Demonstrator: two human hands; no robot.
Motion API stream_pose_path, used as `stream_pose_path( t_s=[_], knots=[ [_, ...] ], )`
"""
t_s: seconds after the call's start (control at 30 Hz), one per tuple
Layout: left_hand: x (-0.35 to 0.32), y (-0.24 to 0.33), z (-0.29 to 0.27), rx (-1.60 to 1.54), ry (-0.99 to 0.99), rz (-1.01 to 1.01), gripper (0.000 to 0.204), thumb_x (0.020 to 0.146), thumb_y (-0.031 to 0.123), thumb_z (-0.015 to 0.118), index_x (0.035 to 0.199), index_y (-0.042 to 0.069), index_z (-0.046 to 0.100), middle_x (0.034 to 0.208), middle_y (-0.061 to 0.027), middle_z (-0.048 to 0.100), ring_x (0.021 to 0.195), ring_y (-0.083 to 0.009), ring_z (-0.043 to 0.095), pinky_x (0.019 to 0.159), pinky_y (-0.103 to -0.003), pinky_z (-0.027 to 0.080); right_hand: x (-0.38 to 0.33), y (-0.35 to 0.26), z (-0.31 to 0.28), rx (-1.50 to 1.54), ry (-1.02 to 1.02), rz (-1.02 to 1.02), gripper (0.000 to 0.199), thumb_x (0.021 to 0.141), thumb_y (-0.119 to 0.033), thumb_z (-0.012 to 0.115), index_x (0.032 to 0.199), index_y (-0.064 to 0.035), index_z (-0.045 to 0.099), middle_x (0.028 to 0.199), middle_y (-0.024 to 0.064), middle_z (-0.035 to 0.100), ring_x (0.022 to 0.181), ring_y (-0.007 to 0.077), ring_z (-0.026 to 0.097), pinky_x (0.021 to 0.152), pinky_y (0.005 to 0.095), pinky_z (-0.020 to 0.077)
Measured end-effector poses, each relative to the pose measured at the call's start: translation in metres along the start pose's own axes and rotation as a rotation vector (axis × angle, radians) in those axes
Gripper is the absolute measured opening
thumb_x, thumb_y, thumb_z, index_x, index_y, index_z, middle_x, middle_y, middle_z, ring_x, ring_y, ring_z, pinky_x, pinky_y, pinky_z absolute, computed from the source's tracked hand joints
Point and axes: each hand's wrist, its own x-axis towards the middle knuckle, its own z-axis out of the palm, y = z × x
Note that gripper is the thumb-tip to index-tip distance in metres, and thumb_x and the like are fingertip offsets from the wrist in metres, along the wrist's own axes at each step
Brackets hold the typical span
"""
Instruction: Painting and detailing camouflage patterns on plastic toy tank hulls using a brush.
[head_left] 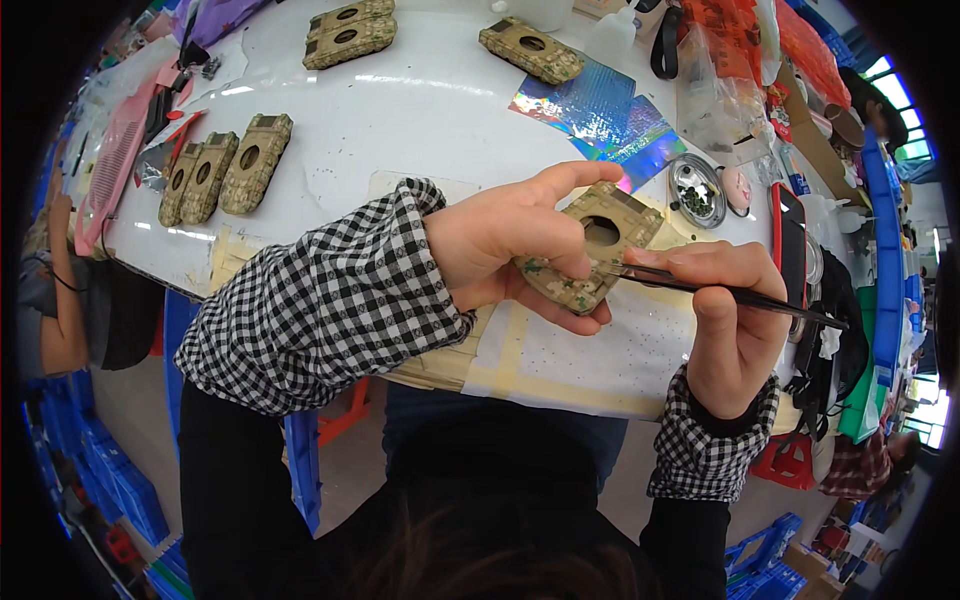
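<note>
My left hand (pixel 515 235) is closed around a camouflage-patterned toy tank hull (pixel 628 218), with a round hole in its upper face. Pinched in my right hand (pixel 738 310) is a pair of dark tweezers (pixel 730 289); their tips meet the hull's surface below the hole. Whether the tips hold anything is too small to tell. Beneath both hands lies a white paper sheet (pixel 600 360) dotted with small specks, taped along its edges. A round clear dish (pixel 712 212) with small dark green bits stands just beyond my right hand.
More tank hulls rest on the white table (pixel 340 130): a group at left (pixel 257 165), a pair at the far side (pixel 350 42), one near the shiny holographic sheets (pixel 605 110). Plastic bags (pixel 715 100) and a red-black case (pixel 788 235) crowd the right. Another person's arm (pixel 65 300) shows at far left.
</note>
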Motion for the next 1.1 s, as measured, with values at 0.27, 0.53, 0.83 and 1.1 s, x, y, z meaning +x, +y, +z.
stream_pose_path(
  t_s=[0.27, 0.53, 0.83, 1.1],
  knots=[
    [-0.0008, 0.0007, -0.0048, -0.119, -0.084, 0.021, 0.067, 0.087, 0.019, 0.042, 0.146, 0.016, 0.011, 0.133, -0.0181, 0.041, 0.096, -0.0359, 0.060, 0.079, -0.043, 0.056, 0.0000, 0.0019, 0.0005, 0.026, 0.037, -0.054, 0.019, 0.092, -0.013, 0.054, 0.097, 0.0046, 0.057, 0.095, 0.0165, 0.064, 0.090, 0.0204, 0.062, 0.081, 0.0304, 0.0487],
    [0.0013, 0.0028, -0.0007, -0.086, -0.065, 0.031, 0.052, 0.098, 0.028, 0.029, 0.146, 0.017, 0.012, 0.138, -0.0155, 0.038, 0.108, -0.0404, 0.056, 0.080, -0.042, 0.056, -0.0003, 0.0042, -0.0013, 0.046, 0.113, -0.081, 0.020, 0.095, -0.015, 0.049, 0.096, 0.0035, 0.055, 0.094, 0.0164, 0.062, 0.088, 0.0216, 0.061, 0.081, 0.0316, 0.0484],
    [0.0013, 0.0017, 0.0037, -0.086, 0.015, 0.075, 0.050, 0.099, 0.028, 0.033, 0.145, 0.017, 0.016, 0.138, -0.0132, 0.039, 0.108, -0.0387, 0.056, 0.080, -0.039, 0.057, -0.0001, 0.0038, 0.0012, -0.049, 0.084, -0.199, 0.023, 0.093, -0.017, 0.054, 0.097, 0.0049, 0.056, 0.096, 0.0208, 0.064, 0.091, 0.0251, 0.062, 0.084, 0.0347, 0.0483],
    [0.0024, 0.0007, 0.0027, -0.059, 0.051, 0.111, 0.049, 0.100, 0.032, 0.032, 0.143, 0.013, 0.021, 0.136, -0.0131, 0.041, 0.108, -0.0357, 0.057, 0.080, -0.033, 0.057, 0.0001, 0.0062, 0.0000, -0.132, 0.089, -0.230, 0.019, 0.092, -0.015, 0.054, 0.096, 0.0041, 0.058, 0.096, 0.0200, 0.065, 0.089, 0.0242, 0.062, 0.081, 0.0331, 0.0476]
  ],
)
